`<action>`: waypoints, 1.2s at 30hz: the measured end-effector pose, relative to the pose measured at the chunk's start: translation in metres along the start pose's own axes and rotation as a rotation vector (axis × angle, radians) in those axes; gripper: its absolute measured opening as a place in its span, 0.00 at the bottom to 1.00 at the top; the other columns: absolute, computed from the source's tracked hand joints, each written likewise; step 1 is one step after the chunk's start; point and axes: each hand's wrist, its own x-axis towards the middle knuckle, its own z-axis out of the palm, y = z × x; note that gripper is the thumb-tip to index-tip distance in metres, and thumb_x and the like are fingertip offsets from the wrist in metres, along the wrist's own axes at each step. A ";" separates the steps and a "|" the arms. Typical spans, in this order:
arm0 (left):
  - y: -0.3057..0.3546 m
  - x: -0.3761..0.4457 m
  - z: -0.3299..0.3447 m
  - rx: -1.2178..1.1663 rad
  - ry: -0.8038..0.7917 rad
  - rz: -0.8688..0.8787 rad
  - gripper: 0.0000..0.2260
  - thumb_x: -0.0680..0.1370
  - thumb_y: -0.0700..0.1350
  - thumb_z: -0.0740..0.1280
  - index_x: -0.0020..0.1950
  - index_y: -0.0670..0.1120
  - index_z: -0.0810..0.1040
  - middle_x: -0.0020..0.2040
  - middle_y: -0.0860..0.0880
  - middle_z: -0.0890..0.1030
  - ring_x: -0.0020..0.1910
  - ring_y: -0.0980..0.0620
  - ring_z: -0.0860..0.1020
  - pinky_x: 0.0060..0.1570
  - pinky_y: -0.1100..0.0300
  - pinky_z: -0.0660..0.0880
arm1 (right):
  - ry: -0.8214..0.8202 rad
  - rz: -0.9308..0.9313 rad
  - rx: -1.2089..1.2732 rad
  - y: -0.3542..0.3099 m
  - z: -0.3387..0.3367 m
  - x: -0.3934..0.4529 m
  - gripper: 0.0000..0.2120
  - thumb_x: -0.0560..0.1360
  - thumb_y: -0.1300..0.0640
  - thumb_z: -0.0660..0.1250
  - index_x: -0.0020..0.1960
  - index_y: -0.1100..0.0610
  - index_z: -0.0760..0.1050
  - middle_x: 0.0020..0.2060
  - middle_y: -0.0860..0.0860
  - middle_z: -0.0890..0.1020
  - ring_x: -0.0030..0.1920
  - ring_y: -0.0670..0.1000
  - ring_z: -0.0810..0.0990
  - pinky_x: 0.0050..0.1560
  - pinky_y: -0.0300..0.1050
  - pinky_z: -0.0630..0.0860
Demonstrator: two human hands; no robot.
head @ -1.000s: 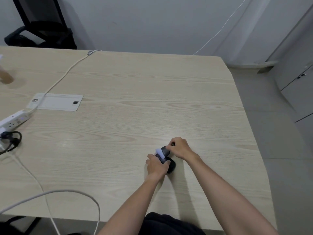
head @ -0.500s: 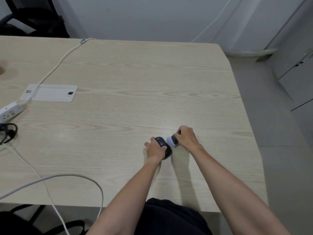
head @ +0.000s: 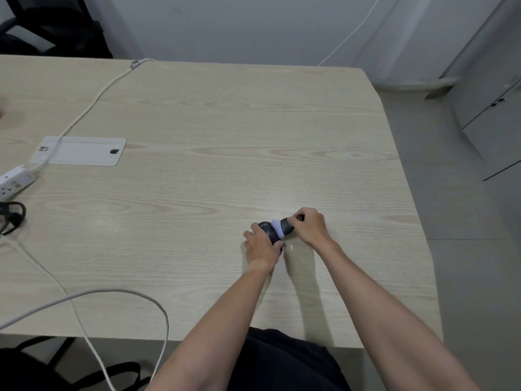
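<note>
Dark part point(head: 267, 232), left hand point(head: 260, 249) curled round it; pale-collared part point(head: 283, 228), right hand point(head: 311, 227) pinching it. We should hold both close to the table point(head: 225, 136), axes aligned, grips firm.

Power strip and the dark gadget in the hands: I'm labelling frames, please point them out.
power strip point(head: 14, 183), head view, on its white top face.
dark gadget point(head: 267, 230), head view, on its black rounded body.
</note>
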 end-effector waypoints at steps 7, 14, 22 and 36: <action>-0.002 0.009 -0.004 0.000 -0.043 0.037 0.32 0.72 0.47 0.74 0.69 0.45 0.61 0.62 0.40 0.68 0.59 0.37 0.72 0.55 0.51 0.71 | -0.016 0.041 -0.021 0.008 0.003 -0.001 0.07 0.75 0.59 0.68 0.45 0.63 0.81 0.43 0.54 0.82 0.41 0.49 0.77 0.34 0.36 0.68; 0.002 0.010 -0.002 0.018 -0.071 0.049 0.29 0.71 0.45 0.72 0.68 0.47 0.62 0.61 0.41 0.68 0.59 0.39 0.71 0.55 0.51 0.71 | 0.083 -0.002 0.089 -0.003 0.003 -0.002 0.07 0.75 0.59 0.68 0.45 0.63 0.81 0.41 0.52 0.82 0.41 0.49 0.77 0.36 0.34 0.68; -0.003 0.013 0.001 0.038 -0.048 0.083 0.32 0.71 0.47 0.72 0.71 0.50 0.62 0.61 0.41 0.67 0.58 0.39 0.70 0.56 0.53 0.70 | 0.091 0.025 -0.061 0.005 0.002 0.007 0.06 0.75 0.61 0.67 0.44 0.63 0.79 0.43 0.55 0.83 0.43 0.52 0.78 0.37 0.40 0.70; 0.000 0.024 0.000 -0.024 -0.028 0.095 0.26 0.64 0.41 0.76 0.57 0.43 0.68 0.56 0.45 0.74 0.55 0.44 0.75 0.54 0.47 0.77 | 0.152 -0.001 0.093 -0.003 -0.003 0.009 0.07 0.74 0.59 0.68 0.43 0.62 0.81 0.40 0.52 0.83 0.40 0.49 0.77 0.36 0.35 0.69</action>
